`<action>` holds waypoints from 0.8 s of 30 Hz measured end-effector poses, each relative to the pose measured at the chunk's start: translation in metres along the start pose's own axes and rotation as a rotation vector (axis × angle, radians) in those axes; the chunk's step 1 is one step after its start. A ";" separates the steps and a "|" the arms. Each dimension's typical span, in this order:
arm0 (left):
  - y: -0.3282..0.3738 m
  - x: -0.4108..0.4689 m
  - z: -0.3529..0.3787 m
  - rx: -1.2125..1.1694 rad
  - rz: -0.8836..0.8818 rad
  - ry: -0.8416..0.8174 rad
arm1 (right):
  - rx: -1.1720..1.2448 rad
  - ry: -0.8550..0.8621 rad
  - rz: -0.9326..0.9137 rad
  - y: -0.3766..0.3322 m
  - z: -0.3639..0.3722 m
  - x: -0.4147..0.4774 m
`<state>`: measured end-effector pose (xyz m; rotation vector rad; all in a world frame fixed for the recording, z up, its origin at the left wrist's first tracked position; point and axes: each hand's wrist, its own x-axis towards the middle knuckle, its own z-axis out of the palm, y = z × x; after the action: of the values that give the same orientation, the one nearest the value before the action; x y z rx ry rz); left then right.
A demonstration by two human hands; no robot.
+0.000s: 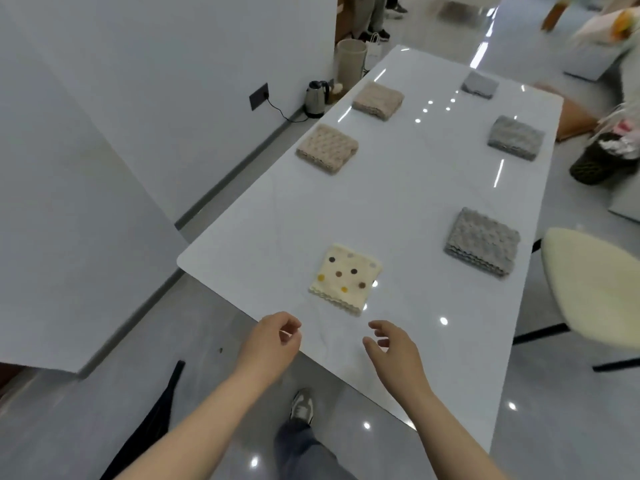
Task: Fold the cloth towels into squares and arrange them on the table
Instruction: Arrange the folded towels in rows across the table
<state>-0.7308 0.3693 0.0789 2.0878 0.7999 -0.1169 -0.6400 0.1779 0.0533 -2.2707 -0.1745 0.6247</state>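
Several folded square towels lie in two rows on the white table [398, 202]. Nearest me is a cream towel with coloured dots [346, 277]. Beyond it on the left lie two beige towels [327, 148] [378, 99]. Down the right side lie three grey towels [483, 241] [516, 137] [479, 84]. My left hand [273, 341] hovers over the table's near edge with loosely curled fingers, holding nothing. My right hand [393, 348] hovers just to the right of it, also empty, a short way in front of the dotted towel.
A cream padded chair [588, 289] stands at the table's right side. A kettle [317, 98] and a pale bin [351, 60] stand on the floor by the wall at the far left. A dark basket [599, 161] stands at the right. Someone's legs show at the far end.
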 end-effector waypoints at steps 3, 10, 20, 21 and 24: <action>-0.001 0.030 -0.009 0.049 0.048 -0.042 | 0.018 0.045 0.021 -0.008 0.011 0.017; -0.001 0.082 -0.028 0.202 0.170 -0.156 | 0.011 0.087 0.052 -0.031 0.026 0.053; 0.008 0.141 -0.024 0.450 0.470 -0.410 | 0.027 0.156 0.202 -0.040 0.037 0.078; 0.010 0.148 -0.023 0.487 0.507 -0.438 | 0.044 0.176 0.222 -0.040 0.040 0.082; 0.016 0.166 -0.016 0.552 0.579 -0.508 | 0.125 0.272 0.304 -0.041 0.047 0.091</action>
<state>-0.5938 0.4584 0.0401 2.5528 -0.1823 -0.5718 -0.5807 0.2650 0.0192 -2.2498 0.3386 0.4573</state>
